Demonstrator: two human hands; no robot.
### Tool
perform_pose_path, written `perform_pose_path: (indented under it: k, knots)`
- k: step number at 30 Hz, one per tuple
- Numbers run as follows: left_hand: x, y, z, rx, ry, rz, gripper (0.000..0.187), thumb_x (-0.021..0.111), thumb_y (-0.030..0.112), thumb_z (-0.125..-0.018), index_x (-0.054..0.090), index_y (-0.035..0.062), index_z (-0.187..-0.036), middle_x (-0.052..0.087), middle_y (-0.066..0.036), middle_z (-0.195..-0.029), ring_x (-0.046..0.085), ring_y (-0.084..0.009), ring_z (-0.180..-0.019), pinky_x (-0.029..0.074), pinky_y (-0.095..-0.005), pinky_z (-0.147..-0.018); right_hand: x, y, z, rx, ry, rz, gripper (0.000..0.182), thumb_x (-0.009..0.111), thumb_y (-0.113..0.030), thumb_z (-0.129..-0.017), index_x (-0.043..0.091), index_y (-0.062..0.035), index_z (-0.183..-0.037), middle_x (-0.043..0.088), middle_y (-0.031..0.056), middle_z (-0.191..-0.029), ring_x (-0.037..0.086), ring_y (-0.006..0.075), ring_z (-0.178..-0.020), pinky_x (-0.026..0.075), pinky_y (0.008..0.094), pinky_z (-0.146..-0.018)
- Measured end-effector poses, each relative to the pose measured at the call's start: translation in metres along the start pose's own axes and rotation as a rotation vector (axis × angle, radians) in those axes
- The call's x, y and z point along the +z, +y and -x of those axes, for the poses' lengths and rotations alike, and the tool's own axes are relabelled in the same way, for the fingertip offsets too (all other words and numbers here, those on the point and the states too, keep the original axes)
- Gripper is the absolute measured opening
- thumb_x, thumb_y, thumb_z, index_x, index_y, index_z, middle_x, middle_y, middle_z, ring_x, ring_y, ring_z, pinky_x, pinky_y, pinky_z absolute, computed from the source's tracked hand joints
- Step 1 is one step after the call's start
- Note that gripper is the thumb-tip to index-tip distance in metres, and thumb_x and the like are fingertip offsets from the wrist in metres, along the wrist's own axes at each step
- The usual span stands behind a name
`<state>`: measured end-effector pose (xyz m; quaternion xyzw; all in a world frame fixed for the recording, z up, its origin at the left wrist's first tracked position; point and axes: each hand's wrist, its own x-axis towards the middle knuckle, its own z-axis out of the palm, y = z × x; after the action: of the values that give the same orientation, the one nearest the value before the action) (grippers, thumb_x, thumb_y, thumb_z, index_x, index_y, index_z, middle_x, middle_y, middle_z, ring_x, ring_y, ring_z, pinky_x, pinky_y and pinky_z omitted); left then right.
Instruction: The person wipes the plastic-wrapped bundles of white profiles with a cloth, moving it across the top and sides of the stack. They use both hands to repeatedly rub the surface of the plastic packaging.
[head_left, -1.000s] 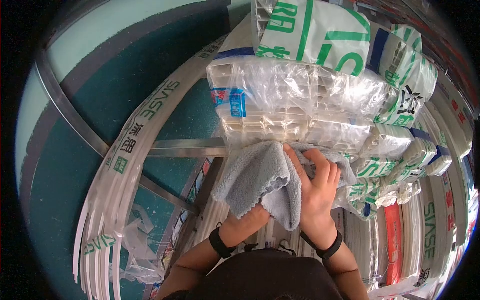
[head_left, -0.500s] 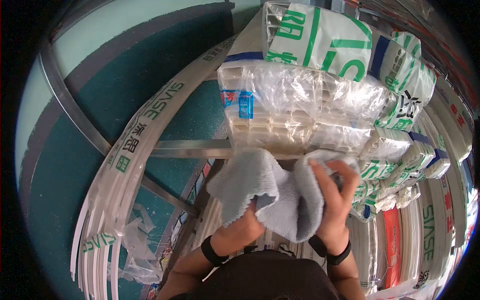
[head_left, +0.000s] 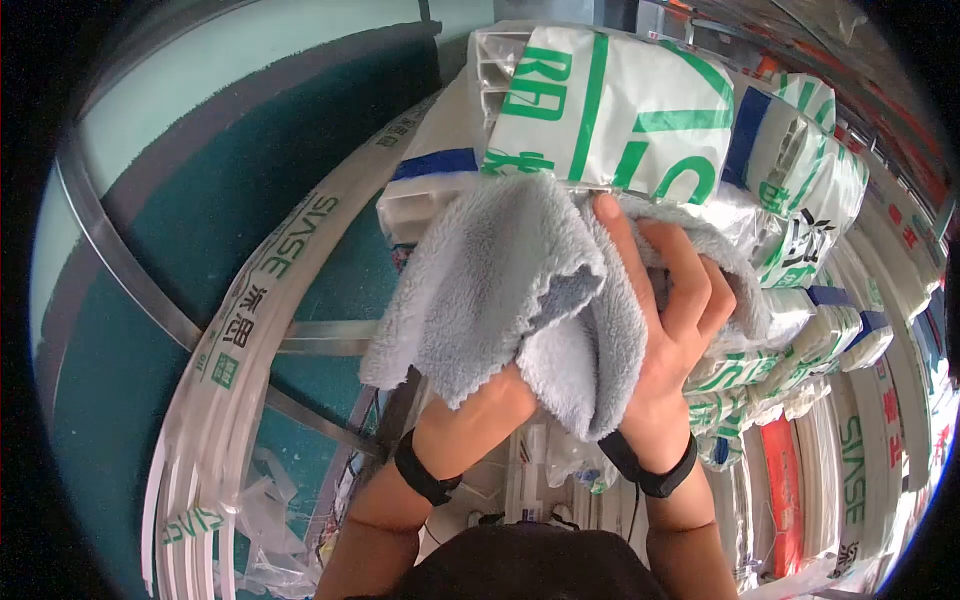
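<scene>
A fluffy grey cloth point(head_left: 490, 270) with a zigzag-cut edge spreads between my two hands, held up in front of the stacked packages. My left hand point(head_left: 480, 410) grips it from below, its fingers hidden under the folds. On the right side, my right hand point(head_left: 675, 300) presses into the cloth, index finger stretched upward and the other fingers bent around a fold. Just beyond the cloth lies a wrapped bundle point(head_left: 660, 110) in white film with green lettering. Its lower edge meets the top of the cloth in this view.
Long pale strips in printed film point(head_left: 265, 290) curve down along the left, before a green wall point(head_left: 110, 400). A metal bar point(head_left: 325, 338) runs behind the cloth. More wrapped bundles point(head_left: 820, 335) are stacked at right, above a red strip point(head_left: 782, 490). Crumpled clear film point(head_left: 270, 520) hangs lower left.
Both hands and the cloth have moved up and forward towards the upper bundle, and the cloth covers more of the clear-wrapped packages. My right hand's fingers are more extended. The view has shifted slightly.
</scene>
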<state>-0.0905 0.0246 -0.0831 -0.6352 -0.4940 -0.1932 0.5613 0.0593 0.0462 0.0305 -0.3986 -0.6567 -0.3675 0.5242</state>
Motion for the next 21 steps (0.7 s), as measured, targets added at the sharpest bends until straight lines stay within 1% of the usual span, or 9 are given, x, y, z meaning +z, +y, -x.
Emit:
perform_pose_path:
  k: [1,2,3,6,9,12,18,20,21]
  knots:
    - [0.017,0.01,0.027,0.073,0.001,-0.152,0.016,0.047,0.006,-0.094,0.062,0.0022,-0.094,0.059,-0.01,-0.101,0.055,-0.0258,-0.092,0.047,-0.0336,-0.081,-0.001,0.0,0.001,-0.002,-0.009,0.001,0.046,0.061,-0.028,-0.082,0.065,-0.0232,-0.127,0.052,-0.0016,-0.116,0.044,0.0194,-0.096,0.034,0.0345,-0.089]
    - [0.047,0.024,0.064,0.149,0.004,-0.306,0.018,0.047,0.005,-0.094,0.061,0.0001,-0.102,0.059,-0.012,-0.107,0.055,-0.0272,-0.098,0.046,-0.0352,-0.085,-0.002,0.0,0.001,-0.001,-0.017,0.002,0.045,0.061,-0.029,-0.082,0.065,-0.0231,-0.127,0.052,-0.0018,-0.115,0.044,0.0193,-0.096,0.034,0.0346,-0.089]
    - [0.049,0.022,0.065,0.228,0.01,-0.459,0.023,0.047,0.005,-0.094,0.06,-0.0019,-0.111,0.059,-0.013,-0.113,0.054,-0.0287,-0.104,0.045,-0.0368,-0.09,-0.003,-0.001,0.002,0.002,-0.023,0.005,0.045,0.061,-0.029,-0.082,0.065,-0.0231,-0.127,0.052,-0.0019,-0.115,0.044,0.0191,-0.095,0.034,0.0347,-0.089]
    - [0.022,0.024,0.066,0.005,-0.04,0.594,0.04,0.048,0.006,-0.095,0.046,-0.0033,-0.134,0.051,-0.018,-0.13,0.048,-0.0315,-0.118,0.039,-0.0415,-0.1,-0.009,-0.003,0.007,0.006,-0.09,-0.007,0.044,0.06,-0.029,-0.083,0.065,-0.0229,-0.126,0.052,-0.0019,-0.115,0.044,0.0187,-0.095,0.034,0.0348,-0.089]
    - [0.011,0.032,0.053,-0.221,0.046,0.295,0.038,0.049,0.006,-0.095,0.048,-0.0026,-0.132,0.051,-0.018,-0.133,0.048,-0.0314,-0.118,0.04,-0.0434,-0.099,-0.014,-0.004,0.011,0.002,-0.121,-0.002,0.045,0.059,-0.029,-0.081,0.066,-0.0228,-0.126,0.051,-0.0019,-0.115,0.044,0.0188,-0.095,0.034,0.0351,-0.088]
    - [0.019,0.041,0.067,-0.204,0.077,0.323,0.028,0.048,0.01,-0.097,0.057,-0.0024,-0.12,0.057,-0.014,-0.12,0.052,-0.0294,-0.11,0.042,-0.0428,-0.098,-0.018,-0.006,0.014,0.007,-0.152,0.005,0.046,0.059,-0.029,-0.08,0.066,-0.0231,-0.126,0.052,-0.002,-0.115,0.044,0.0188,-0.095,0.034,0.0353,-0.089]
    - [-0.028,0.011,0.047,0.025,-0.081,0.459,0.02,0.059,0.023,-0.094,0.062,0.0076,-0.107,0.058,-0.008,-0.1,0.054,-0.0252,-0.096,0.042,-0.0486,-0.101,-0.021,-0.013,0.036,0.019,-0.184,0.004,0.046,0.058,-0.024,-0.081,0.066,-0.0251,-0.126,0.051,-0.003,-0.117,0.043,0.0187,-0.095,0.034,0.0351,-0.087]
    - [-0.036,0.006,0.04,0.07,-0.144,0.324,0.02,0.06,0.025,-0.093,0.063,0.0091,-0.105,0.059,-0.009,-0.101,0.055,-0.0253,-0.097,0.043,-0.0484,-0.101,-0.023,-0.016,0.045,0.038,-0.214,-0.006,0.046,0.058,-0.023,-0.081,0.065,-0.0253,-0.126,0.051,-0.0033,-0.118,0.043,0.0186,-0.095,0.034,0.035,-0.086]
    - [-0.041,0.003,0.036,0.097,-0.177,0.303,0.022,0.061,0.025,-0.092,0.063,0.0081,-0.107,0.059,-0.011,-0.103,0.055,-0.0265,-0.1,0.043,-0.0488,-0.101,-0.024,-0.017,0.049,0.058,-0.241,-0.041,0.047,0.059,-0.024,-0.081,0.065,-0.0242,-0.128,0.051,-0.0026,-0.119,0.042,0.0186,-0.095,0.034,0.0347,-0.087]
